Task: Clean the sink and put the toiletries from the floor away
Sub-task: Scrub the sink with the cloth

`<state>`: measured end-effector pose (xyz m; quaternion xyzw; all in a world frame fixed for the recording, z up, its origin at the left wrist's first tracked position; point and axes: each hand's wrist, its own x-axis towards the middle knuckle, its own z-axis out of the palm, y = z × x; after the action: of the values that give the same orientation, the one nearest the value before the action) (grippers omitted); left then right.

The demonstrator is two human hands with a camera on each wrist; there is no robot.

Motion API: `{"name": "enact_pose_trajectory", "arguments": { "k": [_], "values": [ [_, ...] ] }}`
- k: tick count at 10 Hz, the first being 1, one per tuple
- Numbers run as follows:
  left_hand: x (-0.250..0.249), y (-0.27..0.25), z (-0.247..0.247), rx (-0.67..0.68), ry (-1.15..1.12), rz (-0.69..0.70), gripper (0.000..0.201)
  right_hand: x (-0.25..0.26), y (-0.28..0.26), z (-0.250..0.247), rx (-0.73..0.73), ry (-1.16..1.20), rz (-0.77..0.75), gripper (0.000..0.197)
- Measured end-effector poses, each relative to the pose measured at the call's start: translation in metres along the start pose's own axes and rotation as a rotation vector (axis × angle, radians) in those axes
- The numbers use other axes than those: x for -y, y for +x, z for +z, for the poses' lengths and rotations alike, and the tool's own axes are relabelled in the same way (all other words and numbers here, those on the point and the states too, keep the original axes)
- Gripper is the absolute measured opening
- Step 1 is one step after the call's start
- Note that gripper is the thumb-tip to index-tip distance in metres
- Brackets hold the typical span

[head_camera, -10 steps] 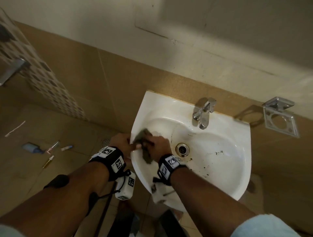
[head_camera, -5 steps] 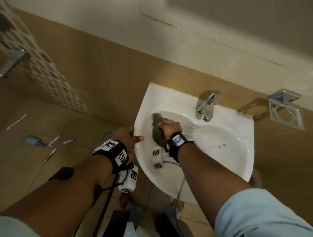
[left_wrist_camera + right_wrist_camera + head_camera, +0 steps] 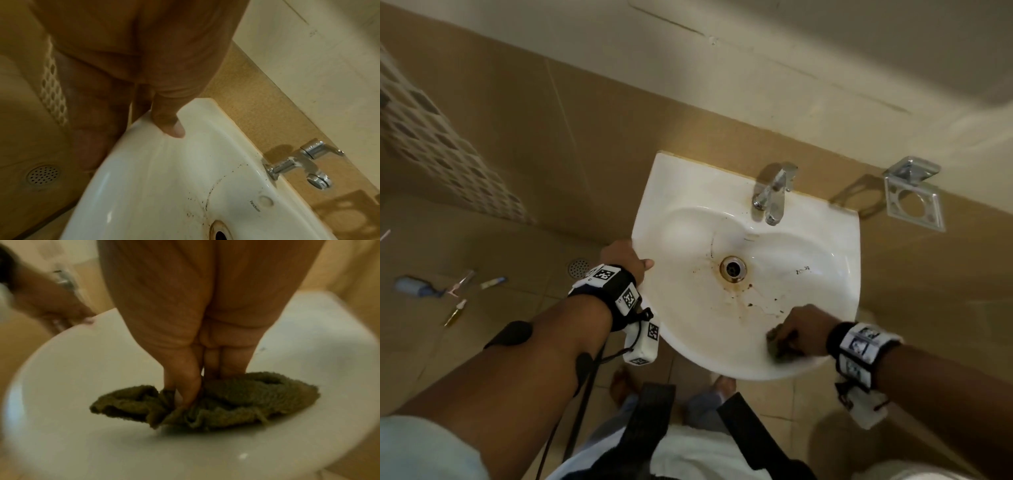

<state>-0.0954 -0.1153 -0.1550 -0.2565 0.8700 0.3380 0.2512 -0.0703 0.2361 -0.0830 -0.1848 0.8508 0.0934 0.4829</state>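
The white sink carries brown stains and dark specks around its drain. My right hand pinches a dark green cloth against the basin's front right wall; in the right wrist view thumb and fingers of that hand dig into the bunched cloth. My left hand grips the sink's left rim, thumb on top and fingers under the sink. On the floor at left lie a blue bottle, a thin brush-like item, a small tube and a yellowish item.
A chrome faucet stands at the back of the sink. An empty chrome holder hangs on the wall to the right. A round floor drain sits just left of the sink. My feet stand under the front rim.
My right hand has swept the cloth from the back left of the basin, past the drain, to the front right. The left hand stays on the left rim.
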Motion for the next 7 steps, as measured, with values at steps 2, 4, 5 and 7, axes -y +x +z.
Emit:
{"name": "enact_pose_trajectory", "arguments": {
  "k": [2,4,5,7],
  "values": [
    [-0.008,0.006,0.003,-0.043,0.169,-0.026,0.062,-0.082,0.01,-0.054,-0.354,0.037,0.153,0.032],
    [-0.004,0.011,0.004,-0.01,0.156,-0.066,0.057,-0.092,0.066,-0.065,-0.427,0.058,-0.044,0.036],
    [-0.005,0.009,0.004,-0.025,0.117,-0.114,0.053,-0.089,0.086,-0.049,-0.237,-0.023,0.017,0.043],
    [0.008,0.016,0.004,-0.031,0.012,-0.153,0.051,-0.034,0.057,0.016,-0.116,0.219,-0.1,0.046]
  ]
}}
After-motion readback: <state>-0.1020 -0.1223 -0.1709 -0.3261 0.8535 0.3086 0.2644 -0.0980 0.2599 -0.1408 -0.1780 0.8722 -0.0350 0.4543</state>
